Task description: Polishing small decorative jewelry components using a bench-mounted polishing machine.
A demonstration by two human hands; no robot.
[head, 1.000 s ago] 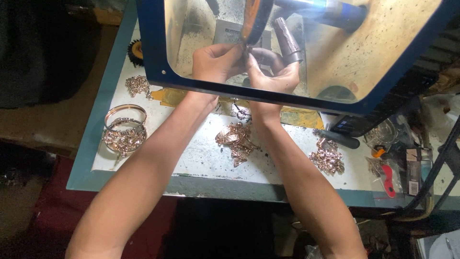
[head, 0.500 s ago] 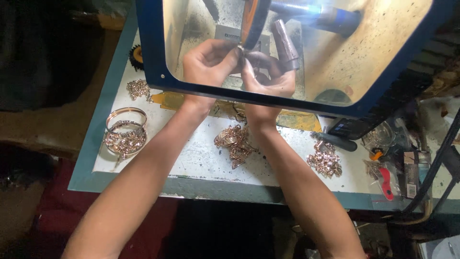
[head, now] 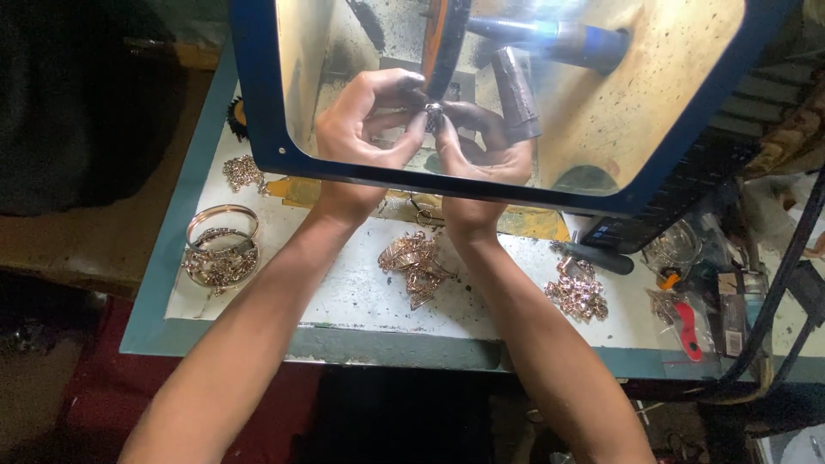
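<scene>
Both my hands reach under a blue-framed clear shield (head: 258, 129) and pinch one small metal ring-like piece (head: 434, 113) between their fingertips. My left hand (head: 365, 120) grips it from the left, my right hand (head: 481, 142) from the right and below. The piece sits right at the edge of an upright orange polishing wheel (head: 440, 43). A tapered grey spindle (head: 514, 94) and a blue motor shaft (head: 559, 36) lie just right of the hands behind the shield.
On the white bench top (head: 361, 292) lie heaps of rose-gold jewellery: one in the middle (head: 414, 262), one at right (head: 577, 292), one at far left (head: 243, 172). Bangles in a round dish (head: 221, 245) sit at left. A black-handled tool (head: 601, 256) and red pliers (head: 685, 326) lie right.
Both hands have moved up and further under the shield, bringing the small piece closer to the wheel. The camera view has shifted slightly.
</scene>
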